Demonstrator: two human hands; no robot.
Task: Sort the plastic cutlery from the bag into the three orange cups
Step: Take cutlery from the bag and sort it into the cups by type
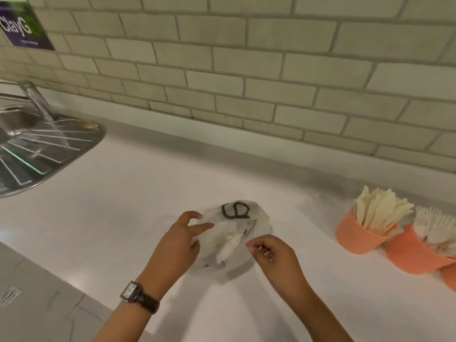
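A crumpled clear plastic bag (234, 225) with a black "9" on it lies on the white counter (148, 193), with pale cutlery showing inside. My left hand (177, 245) rests on the bag's left edge, fingers spread and touching the plastic. My right hand (274, 255) sits at the bag's right edge with fingertips pinched together on the thin plastic. At the right stand orange cups: one (355, 233) full of cream knives, a second (409, 253) holding white forks, and a third (450, 277) cut off by the frame edge.
A steel sink with ribbed drainer (39, 149) and a tap (37, 99) sits at the left. A tiled wall (246, 70) runs along the back. The counter's front edge drops to a grey floor (37, 292) at the lower left.
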